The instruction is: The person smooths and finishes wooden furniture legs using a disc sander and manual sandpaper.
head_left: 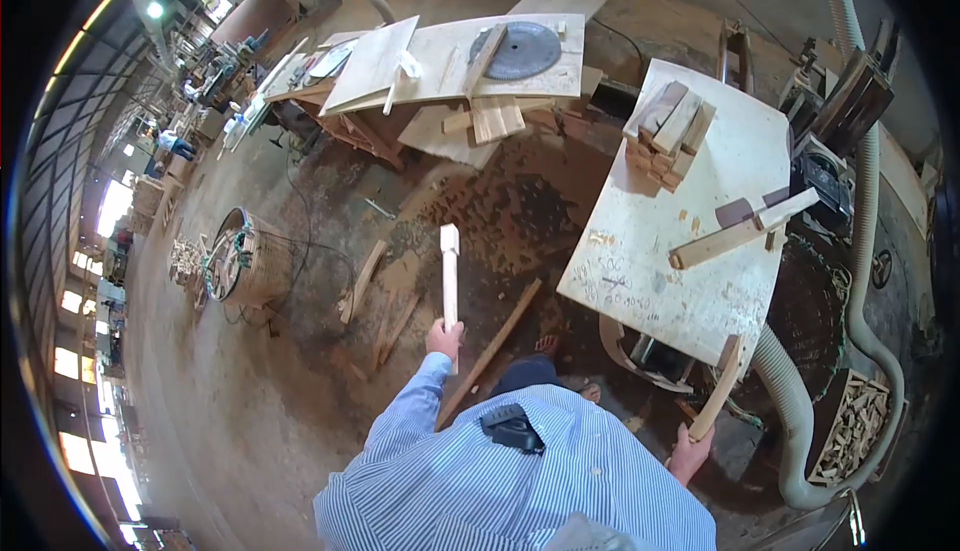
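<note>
My left hand (445, 338) is closed round the lower part of a pale wooden stick with a squared head (450, 271), held upright over the floor. At the lower right, my right hand (690, 453) grips the near end of a curved wooden piece (720, 396). The far end of that piece meets the near edge of a plywood-topped table (630, 281); whether it touches cannot be told. On this tabletop stand a stack of wooden blocks (670, 141) and a long wooden piece (735, 234) lying at a slant.
A farther table (430, 71) carries a circular saw blade (530, 51) and boards. Wood strips (510, 326) and sawdust lie on the floor. A drum (250, 261) stands left; a ribbed hose (790, 401) and a crate of offcuts (845, 461) are at right. People work far left.
</note>
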